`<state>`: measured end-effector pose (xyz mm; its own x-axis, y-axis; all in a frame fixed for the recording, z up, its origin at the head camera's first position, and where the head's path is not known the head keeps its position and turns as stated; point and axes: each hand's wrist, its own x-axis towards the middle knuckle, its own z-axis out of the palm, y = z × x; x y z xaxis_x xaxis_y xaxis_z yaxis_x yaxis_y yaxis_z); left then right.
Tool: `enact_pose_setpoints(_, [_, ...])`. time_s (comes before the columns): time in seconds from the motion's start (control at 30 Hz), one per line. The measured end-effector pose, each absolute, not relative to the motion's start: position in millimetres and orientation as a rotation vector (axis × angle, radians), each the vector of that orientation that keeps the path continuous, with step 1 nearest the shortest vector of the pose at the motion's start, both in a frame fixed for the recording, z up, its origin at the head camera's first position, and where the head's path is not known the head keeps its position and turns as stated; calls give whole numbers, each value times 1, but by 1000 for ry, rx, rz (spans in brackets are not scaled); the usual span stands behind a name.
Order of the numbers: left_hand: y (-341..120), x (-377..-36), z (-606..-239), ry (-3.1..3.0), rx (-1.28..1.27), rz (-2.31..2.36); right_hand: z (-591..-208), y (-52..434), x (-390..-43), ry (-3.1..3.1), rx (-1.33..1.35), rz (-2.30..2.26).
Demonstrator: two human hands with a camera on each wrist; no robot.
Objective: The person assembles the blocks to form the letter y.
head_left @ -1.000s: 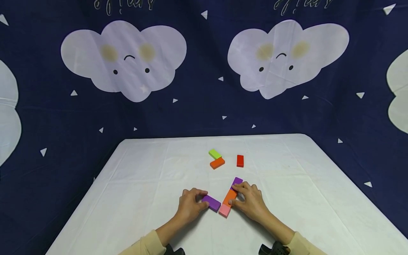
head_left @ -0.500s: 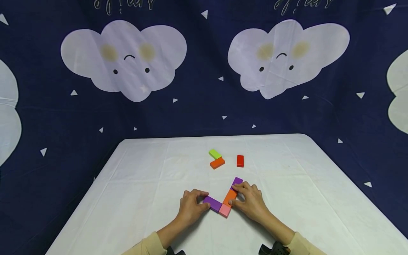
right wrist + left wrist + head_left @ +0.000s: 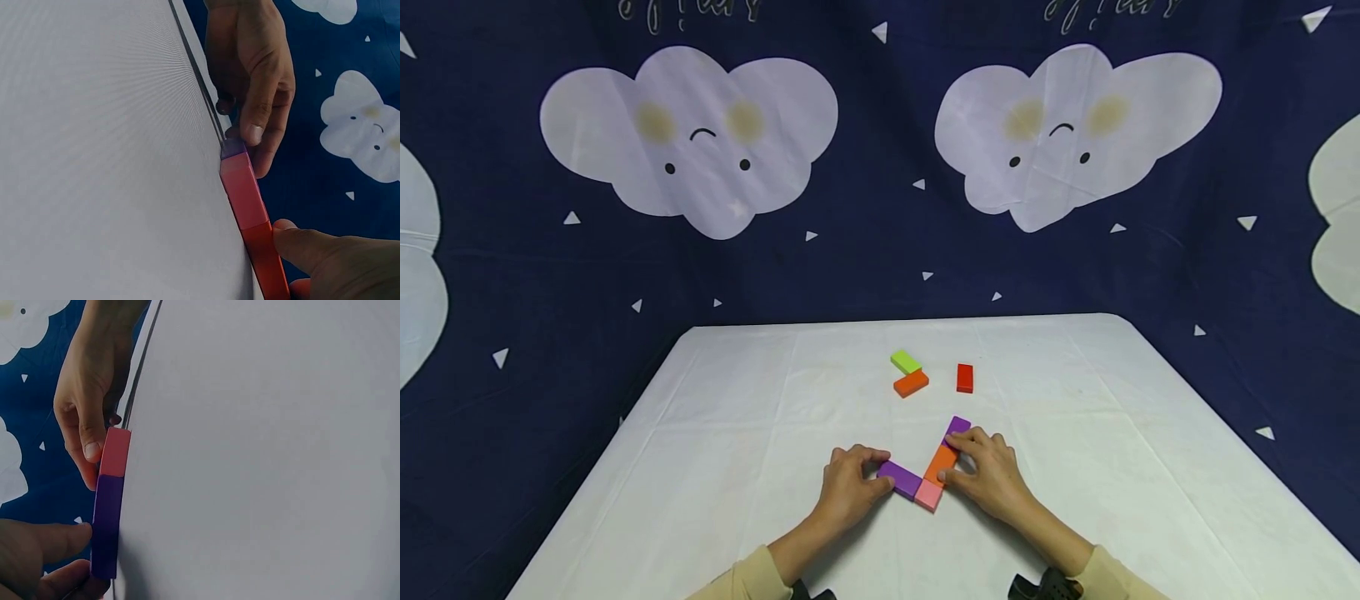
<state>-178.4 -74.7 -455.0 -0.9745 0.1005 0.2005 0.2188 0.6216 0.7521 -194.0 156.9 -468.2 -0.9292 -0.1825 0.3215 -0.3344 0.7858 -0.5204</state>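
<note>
1. We see our left hand pinching the near purple block, a smooth flat rectangular brick, fingers curled round its left end.
2. Our right hand grasps the orange block, thumb and fingers curled against its long side.
3. A pink block sits at the corner where these two bricks meet, touching both; a second purple block extends the orange one away from us.
4. All lie on the creased white tablecloth, near its front edge.
5. Farther back rest a green block touching an orange brick, and a red block apart.
</note>
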Motion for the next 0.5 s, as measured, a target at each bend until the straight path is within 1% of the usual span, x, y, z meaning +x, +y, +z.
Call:
enact_pose_setpoints(0.23, [-77,-193,-443,-2686,-251,-1346,-468,157,-194,-2718,408,866])
enact_pose_setpoints(0.5, [-77,-221,-434,-2640,-238,-1426,-470,157,-194,-2689,415,861])
